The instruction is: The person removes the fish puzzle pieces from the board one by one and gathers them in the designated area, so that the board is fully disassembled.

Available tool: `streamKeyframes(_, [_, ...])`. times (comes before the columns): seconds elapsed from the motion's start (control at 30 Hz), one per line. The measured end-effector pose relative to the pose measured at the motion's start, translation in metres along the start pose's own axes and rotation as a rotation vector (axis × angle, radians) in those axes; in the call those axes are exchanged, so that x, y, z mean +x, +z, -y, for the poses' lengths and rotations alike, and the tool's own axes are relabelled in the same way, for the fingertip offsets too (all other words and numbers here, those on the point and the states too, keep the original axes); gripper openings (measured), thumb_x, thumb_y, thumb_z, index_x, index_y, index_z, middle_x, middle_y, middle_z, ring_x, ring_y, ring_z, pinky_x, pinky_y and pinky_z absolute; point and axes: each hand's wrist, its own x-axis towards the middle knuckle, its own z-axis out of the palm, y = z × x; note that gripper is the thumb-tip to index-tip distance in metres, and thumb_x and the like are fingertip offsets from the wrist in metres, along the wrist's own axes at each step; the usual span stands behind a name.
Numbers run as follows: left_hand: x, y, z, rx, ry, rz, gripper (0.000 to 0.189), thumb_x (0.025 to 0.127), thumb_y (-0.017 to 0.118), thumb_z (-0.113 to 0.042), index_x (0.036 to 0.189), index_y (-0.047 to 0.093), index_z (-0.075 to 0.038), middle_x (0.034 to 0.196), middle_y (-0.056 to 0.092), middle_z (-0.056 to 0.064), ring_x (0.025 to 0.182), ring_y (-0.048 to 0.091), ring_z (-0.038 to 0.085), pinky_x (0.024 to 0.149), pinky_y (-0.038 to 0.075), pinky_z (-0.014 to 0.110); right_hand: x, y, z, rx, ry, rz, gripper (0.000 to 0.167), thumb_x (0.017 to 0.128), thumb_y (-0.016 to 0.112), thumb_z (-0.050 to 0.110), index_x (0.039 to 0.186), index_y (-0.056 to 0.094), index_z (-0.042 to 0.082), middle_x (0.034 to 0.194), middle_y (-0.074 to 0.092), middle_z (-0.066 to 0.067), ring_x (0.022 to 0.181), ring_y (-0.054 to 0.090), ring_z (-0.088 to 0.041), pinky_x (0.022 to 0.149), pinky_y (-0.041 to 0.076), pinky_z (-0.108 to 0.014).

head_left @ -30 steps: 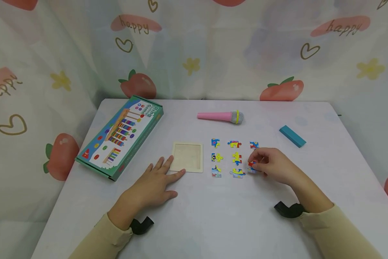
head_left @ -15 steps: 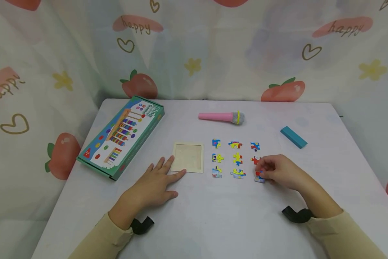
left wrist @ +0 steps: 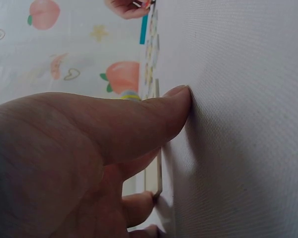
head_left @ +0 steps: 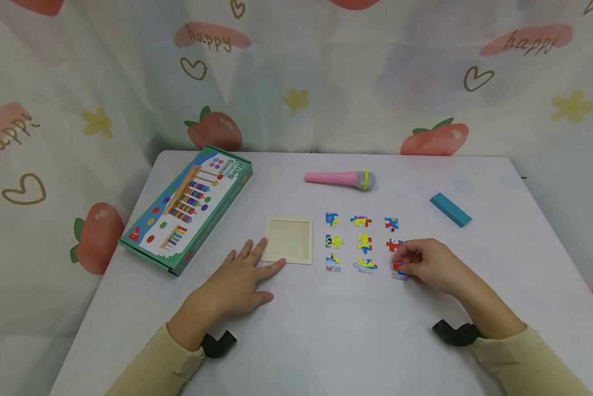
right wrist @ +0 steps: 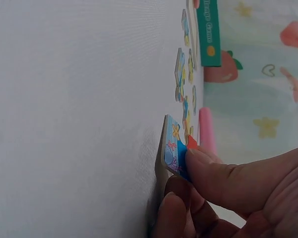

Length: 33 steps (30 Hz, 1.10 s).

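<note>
My right hand [head_left: 430, 265] pinches a blue and red jigsaw puzzle piece [right wrist: 174, 148] between thumb and fingers, close over the table at the near right corner of the laid-out pieces. In the head view the fingers cover part of it. Several other puzzle pieces [head_left: 364, 242] lie in rows to its left and behind. My left hand [head_left: 229, 283] rests spread on the table, its fingertips at the left and near edges of a square pale wooden tray [head_left: 308, 242]. The left wrist view shows its thumb [left wrist: 154, 116] straight, with the tip at the tabletop.
A green ring game box [head_left: 187, 209] lies at the back left. Behind the pieces is a pink toy microphone [head_left: 333, 178] with a grey head. A teal block [head_left: 450, 209] lies at the right. A printed curtain [head_left: 326, 77] hangs behind the white table [head_left: 326, 330].
My right hand has moved right and toward me with the pinched puzzle piece, uncovering a red piece behind it. My left hand has stayed at the tray.
</note>
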Motion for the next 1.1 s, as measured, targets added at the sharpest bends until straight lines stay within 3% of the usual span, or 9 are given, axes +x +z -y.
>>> streamKeyframes(0.43, [0.0,0.0,-0.001,-0.003,-0.01,0.0,0.071,0.099,0.077,-0.044,0.163,0.046,-0.042,0.183,0.011,0.01,0.17,0.009,0.042,0.134,0.016,0.068,0.002,0.01,0.002,-0.087,0.0,-0.129,0.016,0.093,0.083,0.01,0.107,0.077,0.013,0.09,0.066,-0.002,0.088,0.06,-0.021,0.068,0.051,-0.024])
streamKeyframes(0.77, [0.001,-0.002,0.002,0.004,-0.01,0.03,0.071,0.099,0.075,-0.047,0.163,0.045,-0.044,0.183,0.012,0.008,0.17,0.009,0.041,0.134,0.016,0.067,0.002,0.009,0.003,-0.08,0.04,-0.148,0.019,0.094,0.083,0.015,0.111,0.076,0.012,0.096,0.069,-0.005,0.093,0.062,-0.024,0.07,0.053,-0.027])
streamKeyframes(0.93, [0.005,-0.009,0.002,-0.009,-0.016,0.048,0.069,0.101,0.074,-0.046,0.163,0.045,-0.044,0.182,0.017,0.008,0.169,0.014,0.041,0.134,0.021,0.065,-0.001,-0.001,0.001,-0.072,0.061,-0.177,0.023,0.099,0.076,0.019,0.12,0.073,0.011,0.105,0.07,-0.01,0.093,0.062,-0.025,0.066,0.055,-0.028])
streamKeyframes(1.1, [0.01,-0.019,0.001,-0.065,-0.045,0.025,0.074,0.101,0.075,-0.043,0.166,0.04,-0.041,0.179,0.031,0.005,0.167,0.026,0.039,0.13,0.031,0.064,-0.009,-0.011,0.008,-0.081,0.049,-0.273,0.028,0.103,0.071,0.025,0.127,0.071,0.009,0.115,0.071,-0.014,0.097,0.064,-0.03,0.066,0.057,-0.03])
